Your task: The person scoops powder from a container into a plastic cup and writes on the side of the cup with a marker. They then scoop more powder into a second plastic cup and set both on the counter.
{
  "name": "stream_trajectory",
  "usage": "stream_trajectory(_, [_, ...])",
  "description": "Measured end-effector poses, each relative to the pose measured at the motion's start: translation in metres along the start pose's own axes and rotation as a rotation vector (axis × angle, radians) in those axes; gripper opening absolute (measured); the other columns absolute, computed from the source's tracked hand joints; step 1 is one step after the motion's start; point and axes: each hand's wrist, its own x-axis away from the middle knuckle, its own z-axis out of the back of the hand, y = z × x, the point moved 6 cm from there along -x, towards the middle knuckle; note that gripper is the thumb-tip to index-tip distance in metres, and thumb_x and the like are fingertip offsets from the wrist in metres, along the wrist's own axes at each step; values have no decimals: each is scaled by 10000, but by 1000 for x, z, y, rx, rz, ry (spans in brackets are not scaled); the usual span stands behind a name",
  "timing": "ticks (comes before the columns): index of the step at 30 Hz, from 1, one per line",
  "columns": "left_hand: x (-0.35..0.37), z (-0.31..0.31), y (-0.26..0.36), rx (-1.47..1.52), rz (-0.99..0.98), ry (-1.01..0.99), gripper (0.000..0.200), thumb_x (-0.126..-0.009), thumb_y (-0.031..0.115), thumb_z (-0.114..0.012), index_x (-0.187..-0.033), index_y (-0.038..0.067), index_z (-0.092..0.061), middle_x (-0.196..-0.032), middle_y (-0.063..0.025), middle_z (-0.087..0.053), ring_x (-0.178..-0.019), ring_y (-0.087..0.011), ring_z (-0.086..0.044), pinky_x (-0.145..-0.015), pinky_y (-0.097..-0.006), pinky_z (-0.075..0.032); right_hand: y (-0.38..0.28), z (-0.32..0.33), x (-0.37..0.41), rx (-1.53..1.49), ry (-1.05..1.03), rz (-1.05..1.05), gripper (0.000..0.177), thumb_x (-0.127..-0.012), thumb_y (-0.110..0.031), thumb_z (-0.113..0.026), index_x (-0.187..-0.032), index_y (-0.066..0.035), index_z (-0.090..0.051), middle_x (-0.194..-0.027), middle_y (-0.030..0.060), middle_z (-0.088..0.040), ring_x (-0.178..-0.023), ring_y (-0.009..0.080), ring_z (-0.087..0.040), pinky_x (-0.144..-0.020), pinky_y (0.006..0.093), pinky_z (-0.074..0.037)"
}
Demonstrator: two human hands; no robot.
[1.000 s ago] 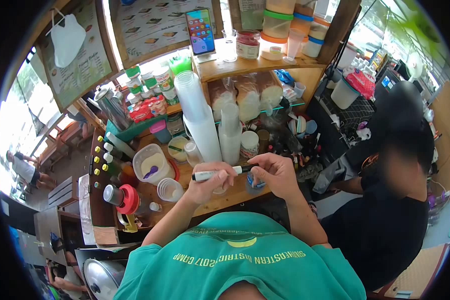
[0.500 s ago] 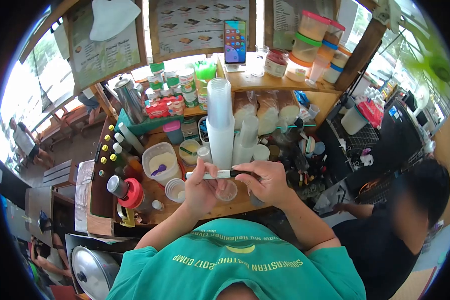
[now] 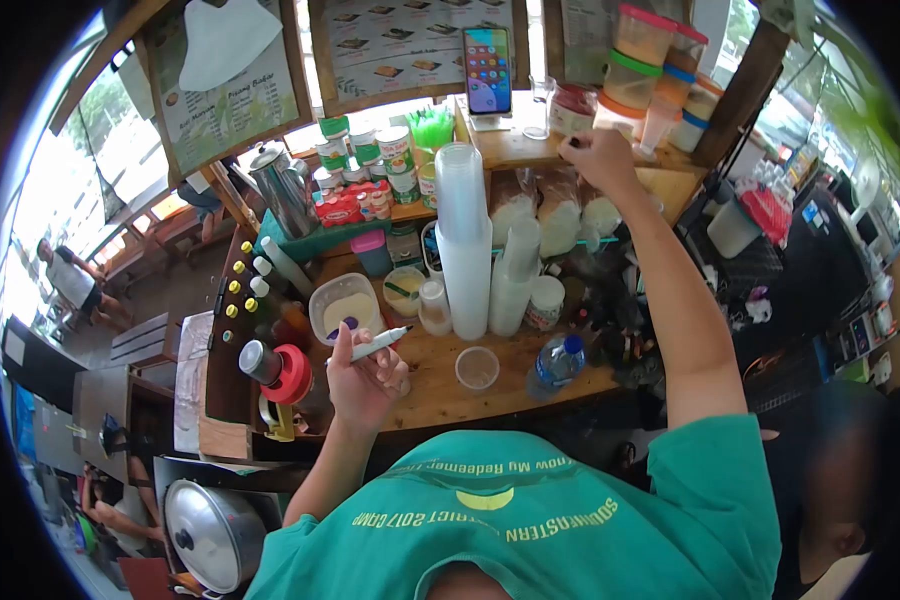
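A white marker (image 3: 378, 344) with its dark tip bare lies in the closed fingers of my left hand (image 3: 363, 388), pointing up and right. That hand hovers over the counter's front edge, close to a tub of white powder (image 3: 346, 304). My right hand (image 3: 603, 160) is stretched out to the upper shelf, in front of the stacked containers. Its fingers are pinched on a small black piece that looks like the marker cap (image 3: 575, 143). One clear plastic cup (image 3: 477, 369) stands alone on the wooden counter between my arms.
Tall stacks of plastic cups (image 3: 464, 250) rise mid-counter. A water bottle (image 3: 557, 366) with a blue cap stands to their right. The shelf bears a phone (image 3: 487, 70), a glass (image 3: 538, 108) and stacked food containers (image 3: 633, 80). Another person (image 3: 840, 470) is close on my right.
My hands have parted. The right one moved up and right to the shelf with the black piece, while the left lowered slightly leftward with the marker, its tip now bare.
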Motion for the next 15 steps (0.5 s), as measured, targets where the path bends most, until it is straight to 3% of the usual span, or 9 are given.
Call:
stream_trajectory(1, [5, 7, -2, -16, 15, 8, 482, -1121, 500, -399, -964, 116, -644, -702, -115, -634, -548, -185, -488, -538, -323, -361, 13, -9, -10, -10, 3, -21, 398, -833, -408, -769, -806, -12, -799, -589, 112, -688, -562, 228, -711, -633, 372, -579])
stream_trajectory(3, [10, 21, -2, -32, -18, 102, 459, -1121, 482, -410, -972, 114, -642, -702, -112, -635, -550, -182, -490, -542, -323, -359, 20, -17, -27, 266, 72, 74, 415, -810, -434, -792, -851, -21, -809, -672, 163, -722, -664, 284, -741, -703, 414, -589])
stream_trajectory(6, [22, 19, 0, -39, -33, 105, 423, -1115, 460, -445, -970, 111, -635, -713, -112, -635, -566, -185, -500, -556, -322, -372, 27, -28, -33, 311, 119, 93, 427, -787, -433, -822, -862, -13, -805, -754, 193, -744, -766, 333, -752, -757, 442, -586])
stream_trajectory(13, [44, 40, 10, -64, -130, 133, 406, -1116, 445, -451, -996, 107, -641, -738, -106, -650, -613, -190, -555, -580, -326, -401, 29, -26, -23, 179, 125, 92, 430, -785, -427, -833, -850, -3, -798, -804, 198, -756, -797, 359, -751, -772, 435, -582])
stream_trajectory(15, [49, 41, 10, -70, -144, 133, 408, -1117, 439, -449, -1009, 100, -648, -742, -106, -654, -619, -193, -561, -584, -329, -404, 19, -12, -6, 133, 176, 79, 452, -802, -436, -821, -908, 3, -796, -846, 192, -762, -825, 358, -748, -781, 438, -580])
